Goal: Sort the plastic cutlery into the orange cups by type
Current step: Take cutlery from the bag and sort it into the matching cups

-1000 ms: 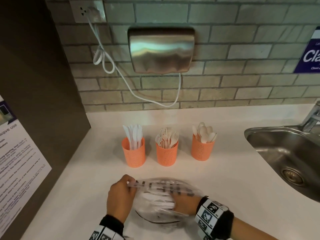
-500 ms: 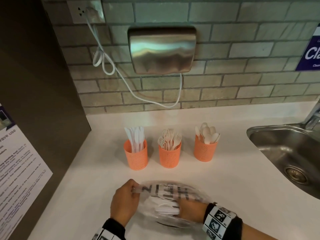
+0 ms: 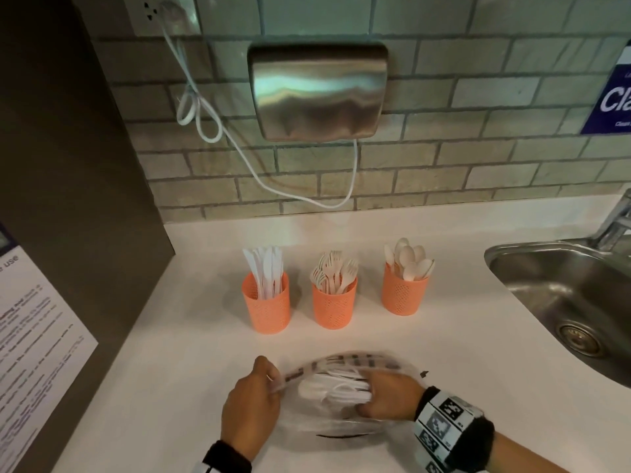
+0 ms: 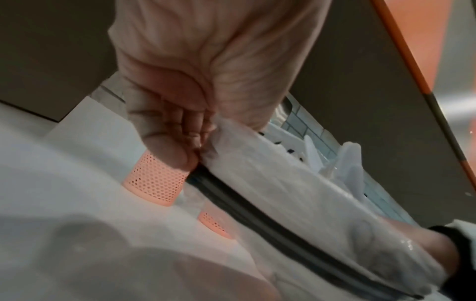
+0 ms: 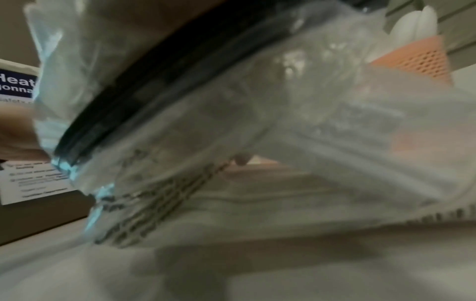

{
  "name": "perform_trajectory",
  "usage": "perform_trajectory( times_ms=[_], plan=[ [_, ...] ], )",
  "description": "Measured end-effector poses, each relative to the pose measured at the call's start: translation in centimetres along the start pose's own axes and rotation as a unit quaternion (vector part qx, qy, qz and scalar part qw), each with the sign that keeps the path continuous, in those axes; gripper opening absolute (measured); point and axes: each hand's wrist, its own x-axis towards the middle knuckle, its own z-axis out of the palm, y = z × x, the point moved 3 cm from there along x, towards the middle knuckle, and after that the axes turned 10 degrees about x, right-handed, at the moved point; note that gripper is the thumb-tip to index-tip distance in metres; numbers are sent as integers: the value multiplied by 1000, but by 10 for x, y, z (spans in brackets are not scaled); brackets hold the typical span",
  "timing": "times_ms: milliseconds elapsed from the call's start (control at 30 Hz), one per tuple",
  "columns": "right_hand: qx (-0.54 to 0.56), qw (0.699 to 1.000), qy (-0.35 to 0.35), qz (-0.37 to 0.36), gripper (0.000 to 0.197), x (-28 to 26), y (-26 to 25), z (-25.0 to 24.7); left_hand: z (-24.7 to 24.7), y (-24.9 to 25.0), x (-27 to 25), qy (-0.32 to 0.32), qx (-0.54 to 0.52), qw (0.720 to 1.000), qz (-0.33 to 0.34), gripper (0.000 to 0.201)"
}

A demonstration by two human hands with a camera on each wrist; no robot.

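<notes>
Three orange mesh cups stand in a row on the white counter: the left cup point(image 3: 267, 307) holds knives, the middle cup point(image 3: 334, 305) forks, the right cup point(image 3: 405, 291) spoons. In front of them lies a clear zip bag point(image 3: 345, 365) with white plastic cutlery point(image 3: 336, 390) inside. My left hand point(image 3: 251, 404) pinches the bag's left rim point(image 4: 219, 130). My right hand point(image 3: 389, 396) is inside the bag with its fingers curled round a bundle of the cutlery. The right wrist view shows only blurred bag plastic point(image 5: 231, 122) and the spoon cup point(image 5: 422, 59).
A steel sink point(image 3: 573, 302) with a tap point(image 3: 614, 220) lies at the right. A metal dispenser point(image 3: 317, 92) and a white cable point(image 3: 218, 131) hang on the brick wall. A dark panel with a printed notice point(image 3: 30, 336) borders the counter's left side.
The right hand has closed round a bundle of cutlery inside the bag. The left hand keeps its pinch on the rim. The view has shifted slightly.
</notes>
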Motion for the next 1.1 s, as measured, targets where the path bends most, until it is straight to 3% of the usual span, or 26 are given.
perform_trajectory(
  times_ms=[167, 300, 367, 500, 567, 667, 833, 967, 1100],
  plan=[
    [32, 997, -14, -63, 44, -3, 1, 17, -6, 9, 7, 4, 41, 999, 4, 21],
    [-9, 990, -29, -139, 47, -5, -6, 16, -1, 7, 19, -43, -94, 994, -39, 24],
    [-8, 986, -28, -161, 49, -6, -11, 12, -2, 5, 24, -42, -111, 992, -48, 27],
    [-53, 986, -2, -156, 51, -8, -7, 10, 2, 3, 27, -26, -2, 999, -42, 15],
    [-84, 982, 70, -155, 53, -6, -3, 5, 2, 4, 23, -28, 66, 997, -6, 9],
    [42, 975, 187, -112, 50, 5, 2, -15, 5, 4, 10, -43, 95, 994, 37, 7],
    [154, 963, 199, -100, 38, 20, 1, -21, 0, 3, 4, 1, 25, 1000, 2, 8],
    [301, 917, 226, -132, 28, 18, -10, -21, -2, 5, 11, 26, 17, 999, -19, 14],
    [356, 877, 272, -170, 24, 15, -22, -25, 4, 5, 19, 11, 41, 998, -44, 19]
  ],
)
